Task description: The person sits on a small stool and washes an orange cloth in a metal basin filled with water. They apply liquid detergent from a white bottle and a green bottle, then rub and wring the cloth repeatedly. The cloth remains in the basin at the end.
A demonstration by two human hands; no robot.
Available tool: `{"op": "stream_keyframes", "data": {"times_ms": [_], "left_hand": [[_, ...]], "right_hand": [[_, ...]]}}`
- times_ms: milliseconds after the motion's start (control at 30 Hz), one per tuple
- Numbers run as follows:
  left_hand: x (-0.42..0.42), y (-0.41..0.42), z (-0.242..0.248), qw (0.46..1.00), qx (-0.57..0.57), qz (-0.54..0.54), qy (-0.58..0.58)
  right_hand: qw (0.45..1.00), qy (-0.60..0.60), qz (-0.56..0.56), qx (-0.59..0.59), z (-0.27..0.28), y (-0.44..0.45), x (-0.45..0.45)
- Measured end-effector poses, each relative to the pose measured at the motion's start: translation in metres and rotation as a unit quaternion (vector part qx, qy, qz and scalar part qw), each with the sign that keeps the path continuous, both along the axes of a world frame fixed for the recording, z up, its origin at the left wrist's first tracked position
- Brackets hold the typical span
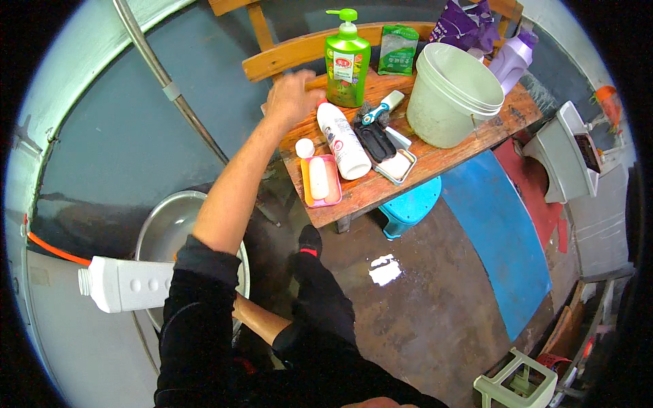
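Observation:
My left hand [290, 99] reaches over the left end of a wooden bench [352, 199], blurred, with its thumb apart from its fingers. Close to the thumb is the red cap of a white plastic bottle [341, 140] lying on its side. My right hand is hidden behind my left sleeve; only the right forearm [260, 321] shows. Past that sleeve juts a white plastic jug [132, 285], on its side with an uncapped neck pointing left. It overlaps a metal basin [158, 219]; whether my right hand holds it is hidden.
The bench bears a green pump bottle [348, 69], a white bucket [444, 97], a soap dish [334, 181], a white cap [305, 148] and a brush [383, 107]. A blue stool [413, 204] sits below. A white patch [385, 270] marks the floor. A metal pole [171, 92] slants beside the wall.

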State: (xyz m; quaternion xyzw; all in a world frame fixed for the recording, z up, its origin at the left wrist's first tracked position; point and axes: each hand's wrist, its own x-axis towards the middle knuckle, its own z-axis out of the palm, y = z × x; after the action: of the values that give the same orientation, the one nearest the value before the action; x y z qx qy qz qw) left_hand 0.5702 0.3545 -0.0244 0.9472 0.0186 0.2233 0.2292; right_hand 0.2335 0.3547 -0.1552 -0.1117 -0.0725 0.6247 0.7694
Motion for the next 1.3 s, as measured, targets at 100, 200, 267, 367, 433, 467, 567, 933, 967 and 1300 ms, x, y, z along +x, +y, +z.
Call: {"op": "stream_keyframes", "data": {"times_ms": [100, 200, 267, 367, 433, 467, 567, 933, 967, 1300], "left_hand": [[0.046, -0.014, 0.027, 0.996, 0.018, 0.001, -0.092], [0.086, -0.008, 0.036, 0.992, -0.002, -0.012, -0.128], [0.096, -0.008, 0.036, 0.995, -0.036, -0.015, -0.095], [0.070, -0.045, 0.062, 0.999, -0.007, -0.030, 0.028], [0.073, -0.040, 0.055, 0.996, 0.090, 0.005, -0.003], [0.074, -0.035, 0.052, 0.995, 0.093, 0.013, 0.018], [0.084, -0.017, 0.036, 0.999, 0.023, -0.034, -0.013], [0.046, -0.006, 0.065, 0.963, -0.244, -0.100, -0.058], [0.044, -0.009, 0.067, 0.967, -0.230, -0.037, -0.098], [0.032, 0.035, 0.064, 0.771, -0.577, -0.204, -0.175]], "right_hand": [[1.000, 0.012, 0.012, 0.006, -0.005, -0.003, -0.001], [0.999, 0.020, 0.028, 0.013, -0.006, -0.004, -0.003], [0.999, 0.024, 0.036, 0.016, -0.007, -0.005, -0.004], [0.999, 0.039, 0.018, 0.009, -0.016, -0.014, 0.006], [0.999, 0.041, 0.024, 0.013, -0.014, -0.013, 0.006], [0.999, 0.042, 0.026, 0.014, -0.014, -0.013, 0.006], [0.998, 0.046, 0.034, 0.024, -0.010, -0.012, 0.003], [0.997, 0.062, 0.028, 0.028, -0.015, -0.018, 0.010], [0.997, 0.069, 0.028, 0.029, -0.015, -0.017, 0.010], [0.995, 0.082, 0.036, 0.036, -0.017, -0.025, 0.009]]}}
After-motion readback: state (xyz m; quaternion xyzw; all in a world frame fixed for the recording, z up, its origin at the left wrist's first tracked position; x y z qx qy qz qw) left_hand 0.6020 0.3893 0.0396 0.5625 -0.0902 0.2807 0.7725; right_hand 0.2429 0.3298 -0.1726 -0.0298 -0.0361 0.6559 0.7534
